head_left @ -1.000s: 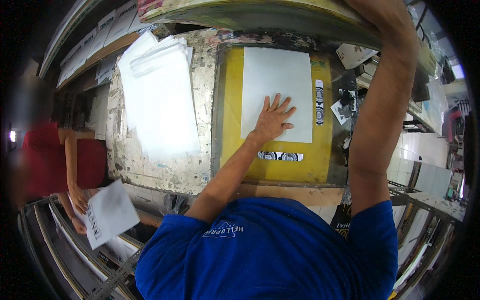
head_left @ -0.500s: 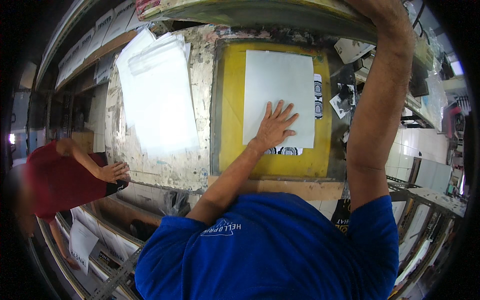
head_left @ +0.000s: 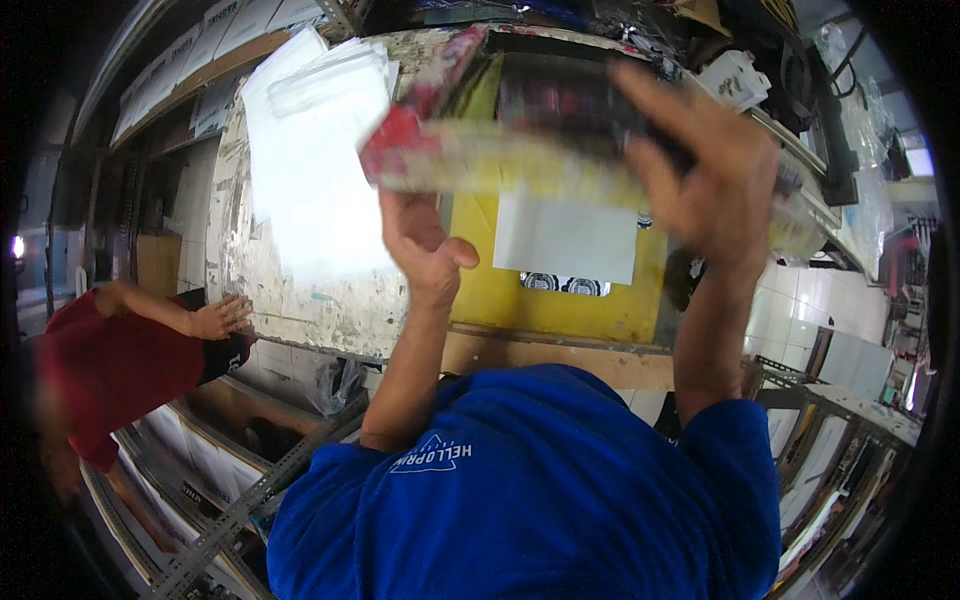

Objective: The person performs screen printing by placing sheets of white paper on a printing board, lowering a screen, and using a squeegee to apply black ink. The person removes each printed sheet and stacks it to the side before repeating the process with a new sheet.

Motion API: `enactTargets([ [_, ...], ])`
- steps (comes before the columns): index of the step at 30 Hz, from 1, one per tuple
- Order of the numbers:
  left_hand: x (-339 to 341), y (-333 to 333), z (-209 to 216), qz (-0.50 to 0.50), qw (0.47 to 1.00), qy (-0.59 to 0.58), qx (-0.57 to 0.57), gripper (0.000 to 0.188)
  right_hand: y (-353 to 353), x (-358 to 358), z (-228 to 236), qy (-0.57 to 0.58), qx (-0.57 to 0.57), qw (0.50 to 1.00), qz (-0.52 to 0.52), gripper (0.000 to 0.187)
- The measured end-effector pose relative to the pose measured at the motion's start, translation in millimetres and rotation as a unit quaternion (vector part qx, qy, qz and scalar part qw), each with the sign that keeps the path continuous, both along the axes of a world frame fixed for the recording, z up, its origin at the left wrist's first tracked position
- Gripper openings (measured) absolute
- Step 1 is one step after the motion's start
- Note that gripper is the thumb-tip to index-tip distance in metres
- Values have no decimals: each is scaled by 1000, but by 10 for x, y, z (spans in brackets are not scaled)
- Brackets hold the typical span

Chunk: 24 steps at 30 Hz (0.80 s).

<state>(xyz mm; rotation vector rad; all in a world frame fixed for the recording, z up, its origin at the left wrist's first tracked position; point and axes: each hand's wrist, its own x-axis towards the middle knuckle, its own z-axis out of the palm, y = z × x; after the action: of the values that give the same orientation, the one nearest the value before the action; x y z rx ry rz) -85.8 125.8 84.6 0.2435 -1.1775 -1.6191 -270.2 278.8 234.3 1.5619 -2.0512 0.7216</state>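
A screen printing frame (head_left: pixel 540 160) with a pale, red-stained edge hangs tilted over the yellow print bed (head_left: pixel 600 318), blurred by motion. My left hand (head_left: pixel 425 245) grips it at the near left corner; the thumb shows below, while the frame hides most of the fingers. Over the frame's right part is my right hand (head_left: pixel 715 170), smeared, with forefinger and thumb stretched apart and nothing visible between them. A plain white sheet (head_left: pixel 565 235) lies on the bed, its far part covered by the frame. Beneath it peeks out a sheet with round black emblems (head_left: pixel 565 285).
Loose white sheets (head_left: pixel 320 170) are piled on the worn table (head_left: pixel 340 325) at left. A person in a dark red shirt (head_left: pixel 130 350) stands there, one hand on the table edge. Metal racks (head_left: pixel 250 520) run along the near left; more shelving (head_left: pixel 850 420) stands at right.
The frame has come down toward me from its raised position. My left hand has left the white sheet and gone to the frame's left corner. My right hand has moved down and nearer.
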Motion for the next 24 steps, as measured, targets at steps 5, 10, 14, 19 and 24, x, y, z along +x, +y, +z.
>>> enactTargets([
  [5,885,165,-657,-66,939,-316,120,105,335,522,-736,-138,59,989,-19,57],
  [10,1122,236,-1384,3,914,-384,-131,90,483,607,-2032,-244,138,960,-11,60],
  [14,1226,176,-1579,52,826,-478,-295,87,349,810,-2121,-184,327,925,-64,86],
  [19,1248,191,-1570,59,805,-509,-299,78,63,324,-2480,-209,240,944,-89,89],
  [24,1282,199,-1558,53,800,-520,-293,78,-509,-567,-2663,-119,161,975,-98,85],
])
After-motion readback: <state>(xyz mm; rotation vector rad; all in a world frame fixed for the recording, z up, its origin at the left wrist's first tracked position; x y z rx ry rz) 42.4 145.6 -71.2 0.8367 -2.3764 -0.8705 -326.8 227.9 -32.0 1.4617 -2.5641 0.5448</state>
